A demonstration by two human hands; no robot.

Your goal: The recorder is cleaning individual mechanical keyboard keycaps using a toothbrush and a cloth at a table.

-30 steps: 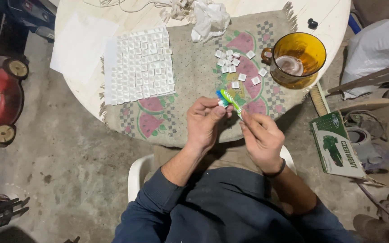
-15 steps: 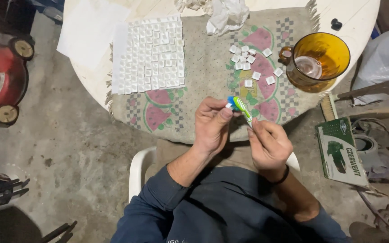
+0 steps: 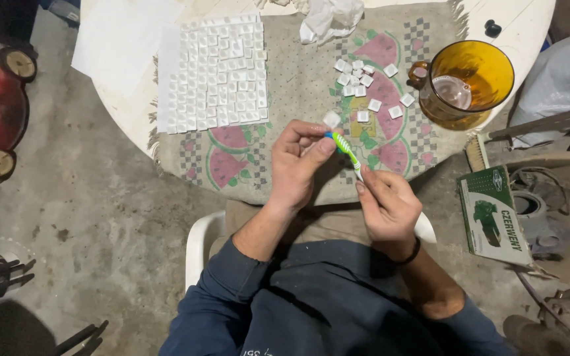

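One package: flat rectangular cardboard box (image 3: 494,214), green and white, with a green machine pictured on its face and white lettering. Lies tilted on the floor at right, just off the table (image 3: 529,26) edge, against a brown crate (image 3: 562,217). No screens or signs.

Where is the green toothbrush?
In the head view, the green toothbrush is at centre, held in the right hand, its head against a small white tile pinched in the left hand, above the watermelon-patterned mat.
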